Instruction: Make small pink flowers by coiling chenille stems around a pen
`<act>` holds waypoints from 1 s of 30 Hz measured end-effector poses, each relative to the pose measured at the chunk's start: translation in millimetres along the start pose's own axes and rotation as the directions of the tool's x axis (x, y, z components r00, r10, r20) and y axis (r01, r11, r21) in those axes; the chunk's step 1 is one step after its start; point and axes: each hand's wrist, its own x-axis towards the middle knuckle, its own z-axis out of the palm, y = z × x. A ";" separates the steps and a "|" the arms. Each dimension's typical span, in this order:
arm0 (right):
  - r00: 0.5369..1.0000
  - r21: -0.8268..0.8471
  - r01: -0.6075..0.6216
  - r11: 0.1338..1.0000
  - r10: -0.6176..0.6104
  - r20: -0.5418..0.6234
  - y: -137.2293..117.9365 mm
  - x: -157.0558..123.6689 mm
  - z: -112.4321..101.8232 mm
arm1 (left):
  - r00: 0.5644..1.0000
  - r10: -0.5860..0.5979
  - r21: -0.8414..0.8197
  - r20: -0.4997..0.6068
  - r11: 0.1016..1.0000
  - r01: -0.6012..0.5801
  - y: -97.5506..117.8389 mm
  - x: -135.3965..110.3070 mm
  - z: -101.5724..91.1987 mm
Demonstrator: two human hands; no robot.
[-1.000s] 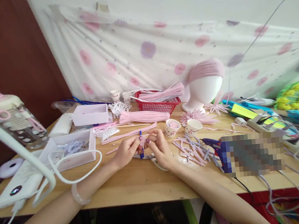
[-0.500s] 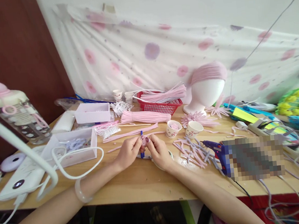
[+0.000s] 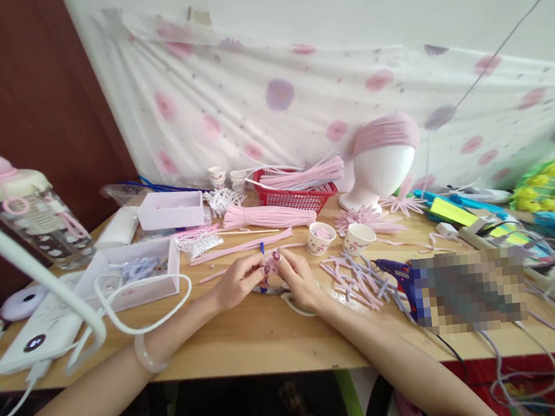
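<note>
My left hand (image 3: pixel 238 281) and my right hand (image 3: pixel 298 278) meet over the middle of the wooden table (image 3: pixel 250 335). Both pinch a small pink piece (image 3: pixel 269 265) wound round a thin blue stick (image 3: pixel 263 266) that stands upright between the fingertips. The fingers of both hands are closed on it. A pale bangle (image 3: pixel 146 355) sits on my left wrist. Beneath the hands lies a white looped item, partly hidden.
Pink strip bundles (image 3: pixel 268 217) and a red basket (image 3: pixel 296 196) lie behind the hands. Two paper cups (image 3: pixel 320 237) stand to the right, then loose pink-grey strips (image 3: pixel 358 282) and a blue glue gun (image 3: pixel 399 271). White trays (image 3: pixel 131 274), a water bottle (image 3: pixel 32 212) and a foam head (image 3: pixel 381 165) surround.
Both hands stay on the pink piece and blue stick. The fingers have closed in tighter round it, hiding more of the stick. The view shifted slightly.
</note>
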 end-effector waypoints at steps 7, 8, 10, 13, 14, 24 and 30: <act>0.996 0.196 -0.047 0.979 0.030 0.089 -2.7 2.3 0.7 | 0.999 0.024 -0.083 0.046 0.996 -0.021 3.0 0.9 0.2; 0.993 0.244 -0.072 0.967 0.048 0.103 -2.6 2.5 1.1 | 0.999 0.018 -0.114 0.049 0.993 -0.012 3.1 1.1 0.1; 0.988 0.315 -0.115 0.942 0.077 0.131 -2.8 2.9 1.4 | 0.998 -0.024 -0.208 0.057 0.978 0.035 1.8 1.7 0.0; 0.985 0.345 -0.147 0.927 0.107 0.133 -4.5 2.2 0.0 | 0.990 -0.122 -0.405 0.065 0.904 0.137 -4.2 3.0 0.2; 0.988 0.325 -0.137 0.936 0.103 0.119 -5.5 1.6 -0.9 | 0.987 -0.146 -0.454 0.061 0.877 0.158 -6.7 3.7 0.4; 0.996 0.209 -0.081 0.974 0.085 -0.010 -1.7 1.2 -0.7 | 0.998 -0.042 -0.278 0.046 0.959 0.053 -0.8 6.5 -2.8; 0.994 0.259 -0.104 0.960 0.090 0.066 2.3 3.6 0.7 | 0.988 -0.129 -0.504 0.083 0.850 0.153 -11.7 9.1 -4.6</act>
